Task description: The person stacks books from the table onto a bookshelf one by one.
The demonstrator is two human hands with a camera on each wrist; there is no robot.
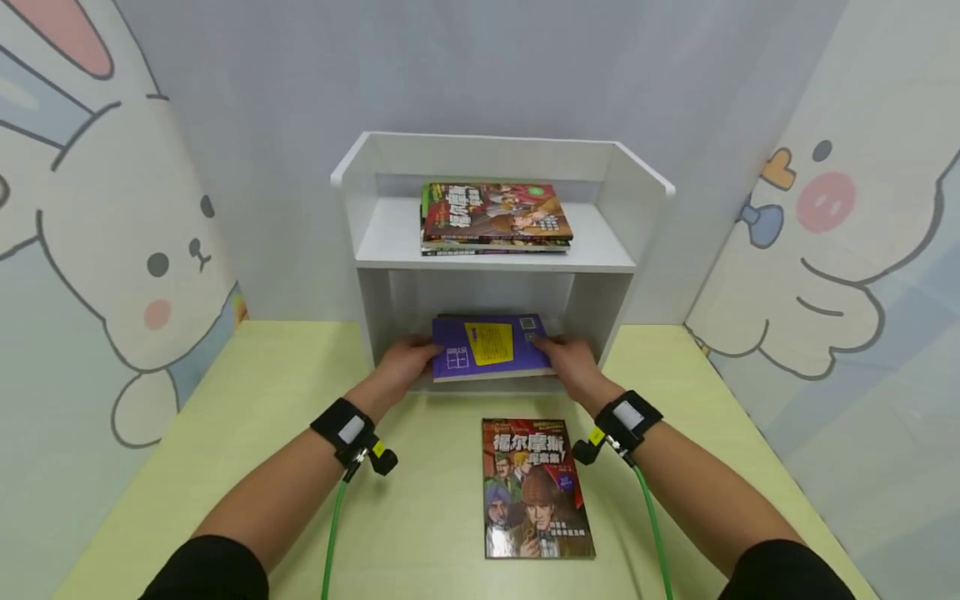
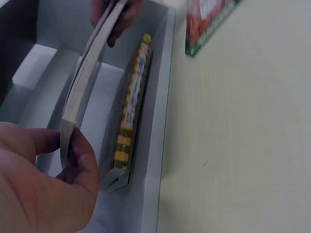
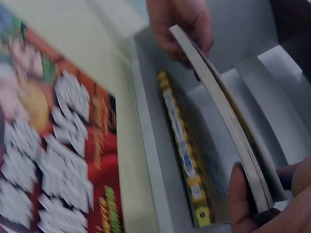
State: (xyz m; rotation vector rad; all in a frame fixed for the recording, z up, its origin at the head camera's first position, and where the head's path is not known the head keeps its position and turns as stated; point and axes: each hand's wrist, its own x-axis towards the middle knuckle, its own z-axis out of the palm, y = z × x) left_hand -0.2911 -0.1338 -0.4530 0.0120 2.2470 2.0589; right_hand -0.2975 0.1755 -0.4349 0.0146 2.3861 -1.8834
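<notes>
A purple book point(image 1: 491, 346) with a yellow patch on its cover is at the front of the lower compartment of a white shelf point(image 1: 495, 268). My left hand point(image 1: 408, 364) pinches its left end, thumb on one face and fingers on the other. At the opposite end my right hand point(image 1: 576, 367) grips it the same way. Both wrist views show the book's page edges point(image 2: 87, 77) held above the compartment floor. Under it lies a book with a yellow-and-black spine point(image 3: 182, 145), apart from the held one.
On the upper shelf lies a stack of comic-style books point(image 1: 495, 217). Another illustrated book point(image 1: 536, 492) lies face up on the pale yellow table point(image 1: 420, 517), in front of the shelf and between my forearms. Green cables point(image 1: 333, 533) run from the wrist cameras.
</notes>
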